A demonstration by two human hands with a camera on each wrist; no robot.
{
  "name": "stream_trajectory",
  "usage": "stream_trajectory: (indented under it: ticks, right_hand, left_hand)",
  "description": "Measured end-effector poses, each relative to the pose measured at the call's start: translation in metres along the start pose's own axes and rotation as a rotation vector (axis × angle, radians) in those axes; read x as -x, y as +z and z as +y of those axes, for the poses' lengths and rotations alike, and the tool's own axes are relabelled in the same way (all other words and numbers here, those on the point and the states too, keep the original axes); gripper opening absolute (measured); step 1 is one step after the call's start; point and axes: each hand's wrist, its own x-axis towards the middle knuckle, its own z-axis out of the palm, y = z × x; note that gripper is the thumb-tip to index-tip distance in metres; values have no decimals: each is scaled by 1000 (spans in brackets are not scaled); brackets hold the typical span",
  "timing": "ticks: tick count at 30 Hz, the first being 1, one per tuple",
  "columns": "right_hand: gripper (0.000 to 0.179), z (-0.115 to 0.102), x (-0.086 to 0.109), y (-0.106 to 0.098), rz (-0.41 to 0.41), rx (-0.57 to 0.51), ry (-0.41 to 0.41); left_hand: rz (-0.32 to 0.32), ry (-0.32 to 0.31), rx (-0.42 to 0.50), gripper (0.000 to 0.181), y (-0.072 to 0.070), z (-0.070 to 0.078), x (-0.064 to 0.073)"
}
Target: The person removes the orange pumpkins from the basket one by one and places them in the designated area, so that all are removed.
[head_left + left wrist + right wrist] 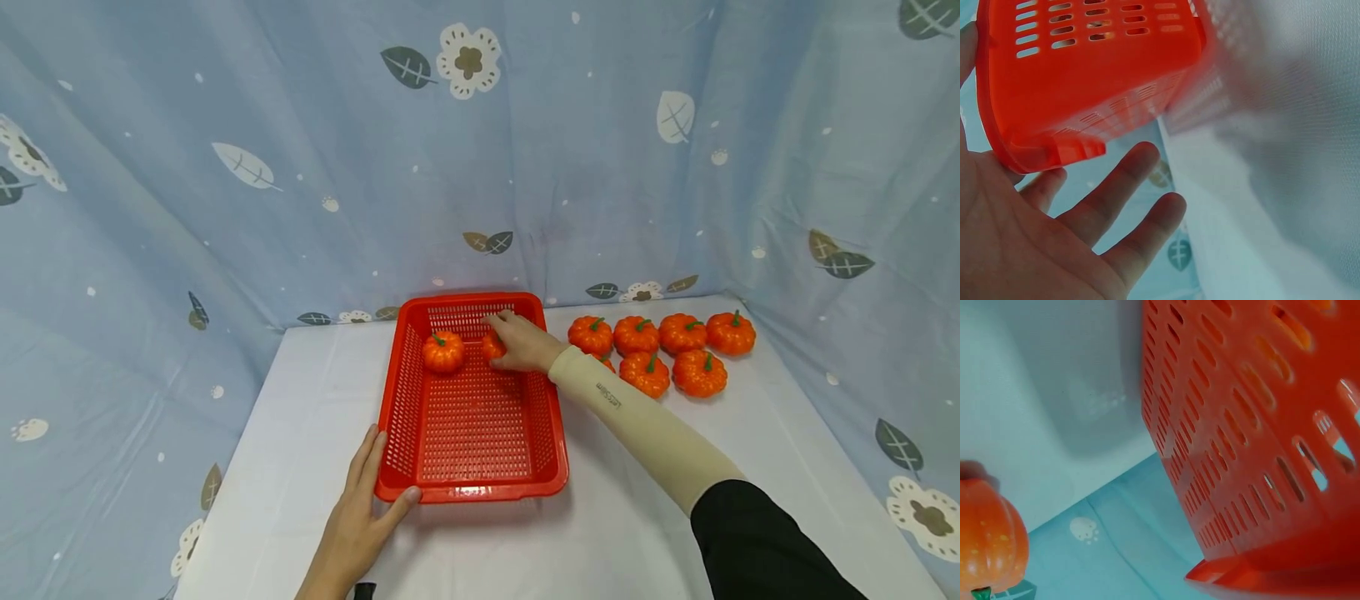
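A red perforated plastic basket [472, 492] stands on the white table. Inside it, near the back left, sits a small orange pumpkin [443, 352] with a green stem. My right hand [523, 343] reaches over the basket's right wall and grips another small pumpkin [492, 347], partly covered by the fingers. At the basket's front left corner my left hand [358, 517] rests against the rim, thumb at the front and fingers along the left side. In the left wrist view its fingers [1116, 194] stretch out beside the basket corner [1054, 119]. The right wrist view shows the basket's slotted outer wall [1235, 431], not the hand.
Right of the basket, several orange pumpkins [700, 372] lie in two rows; the forearm partly covers one pumpkin [606, 363]. One pumpkin [991, 540] shows in the right wrist view. A blue patterned curtain [360, 192] hangs behind the table [315, 400].
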Motion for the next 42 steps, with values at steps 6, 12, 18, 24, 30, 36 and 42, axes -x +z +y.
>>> stream_trajectory:
  ticks: [6, 12, 18, 24, 30, 36, 42]
  right_hand:
    - [77, 1, -3, 3, -67, 36, 61]
    - [66, -1, -2, 4, -38, 94, 14]
    - [64, -2, 1, 5, -37, 130, 8]
    - [64, 1, 1, 8, -24, 140, 14]
    - [62, 3, 3, 11, 6, 114, -6]
    - [64, 2, 7, 12, 91, 65, -67]
    - [66, 0, 8, 12, 174, 18, -115]
  left_hand:
    - [-18, -15, 1, 93, 0, 3, 0]
    - [-15, -19, -1, 93, -1, 4, 0]
    - [-13, -23, -5, 93, -1, 4, -1]
    - [-13, -25, -5, 93, 0, 4, -2]
    - [-15, -28, -11, 93, 0, 3, -2]
    - [-13, -23, -17, 93, 0, 4, -1]
    - [-20, -35, -27, 94, -2, 3, -2]
